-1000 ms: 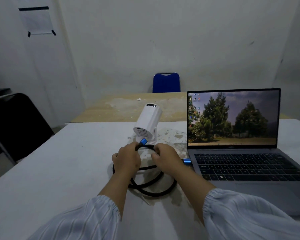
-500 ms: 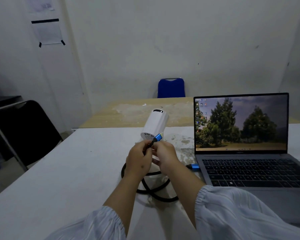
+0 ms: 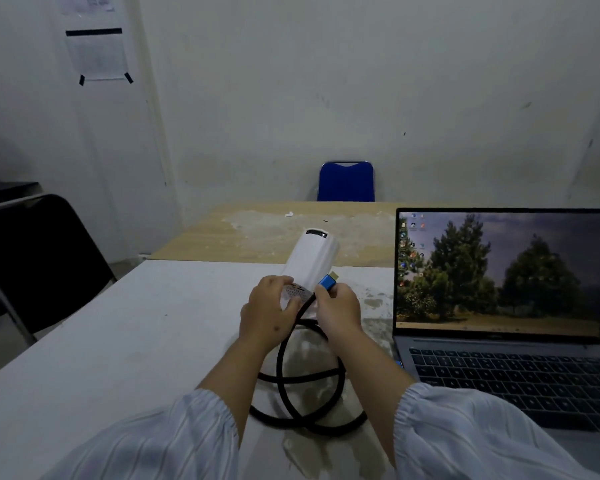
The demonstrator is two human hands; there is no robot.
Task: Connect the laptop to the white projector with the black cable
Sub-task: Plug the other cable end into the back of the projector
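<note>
Now: your right hand (image 3: 338, 308) pinches the black cable (image 3: 300, 403)'s blue plug (image 3: 327, 283) beside the white projector (image 3: 310, 259) | left hand (image 3: 269, 313) fingers curl on projector's rear | cable coils nearer you | laptop (image 3: 506, 306) right of projector, open.

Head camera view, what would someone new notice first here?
The lit laptop at right, its screen showing trees. At centre, the right hand pinches a blue plug beside the tilted white projector, which the left hand steadies. The black cable coils on the table below.
</note>
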